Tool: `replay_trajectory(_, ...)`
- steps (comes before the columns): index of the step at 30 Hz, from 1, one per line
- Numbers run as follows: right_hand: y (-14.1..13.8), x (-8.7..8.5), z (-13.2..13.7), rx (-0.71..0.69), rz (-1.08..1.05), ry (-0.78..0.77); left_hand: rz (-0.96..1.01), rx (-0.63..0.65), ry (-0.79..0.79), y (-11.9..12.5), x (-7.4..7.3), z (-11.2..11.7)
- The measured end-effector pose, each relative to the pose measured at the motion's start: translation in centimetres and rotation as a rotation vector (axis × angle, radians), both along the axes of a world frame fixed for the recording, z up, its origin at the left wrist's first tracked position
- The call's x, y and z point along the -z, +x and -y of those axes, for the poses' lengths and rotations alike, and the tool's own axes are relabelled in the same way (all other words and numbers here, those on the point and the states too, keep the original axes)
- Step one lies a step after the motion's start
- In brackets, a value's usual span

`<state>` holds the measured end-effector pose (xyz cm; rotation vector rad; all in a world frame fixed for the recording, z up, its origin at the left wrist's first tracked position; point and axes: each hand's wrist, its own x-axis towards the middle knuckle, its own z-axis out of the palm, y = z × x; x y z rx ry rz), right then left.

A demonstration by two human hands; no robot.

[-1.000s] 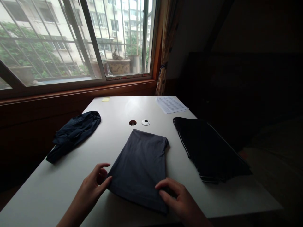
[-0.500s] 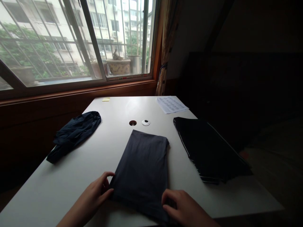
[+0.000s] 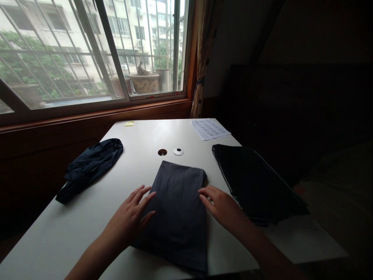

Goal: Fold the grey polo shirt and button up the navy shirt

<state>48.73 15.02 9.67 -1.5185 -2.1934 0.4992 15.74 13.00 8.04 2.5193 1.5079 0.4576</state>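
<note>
While the folded grey cloth [image 3: 177, 221] lay on the tabletop [image 3: 136, 167], nearside of the round hole [image 3: 162, 152] and lengthwise toward it, the left hand [image 3: 131, 214] spread loose fingers over one long edge; the right hand [image 3: 223, 207] curled (pinching or not, I couldn't tell) at the other, equally near.

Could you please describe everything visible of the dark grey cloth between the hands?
The dark grey cloth looks like soft fabric, folded into a rough four-sided shape, lightly creased, with a bunched far right corner. It lies on the white table. The left hand is over its left edge, the right hand at its right edge; whether either touches is unclear.
</note>
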Motion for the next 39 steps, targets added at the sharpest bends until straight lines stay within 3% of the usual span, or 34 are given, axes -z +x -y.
replay_trajectory(3, -2.0, 2.3, -3.4, 0.008, 0.122, 0.192, -0.084, 0.132, 0.047, 3.0, 1.0, -1.9)
replay_trajectory(6, -3.8, 4.9, -5.5, 0.044, 0.292, 0.183, -0.142, 0.193, 0.080, 5.8, 2.2, -4.3)
replay_trajectory(10, -4.4, 6.9, -6.6, 0.076, 0.409, 0.111, -0.178, 0.155, 0.084, 8.1, 3.4, -8.5)
replay_trajectory(17, -3.0, 8.0, -6.6, 0.172, 0.404, 0.067, -0.161, 0.021, -0.032, 9.0, 5.6, -14.8)
replay_trajectory(22, -2.2, 8.7, -6.4, 0.229, 0.390, 0.076, -0.124, -0.009, -0.037, 8.4, 6.6, -15.7)
replay_trajectory(39, 0.4, 9.9, -5.7, 0.289, 0.424, 0.145, -0.012, -0.173, -0.090, 5.2, 7.4, -15.8)
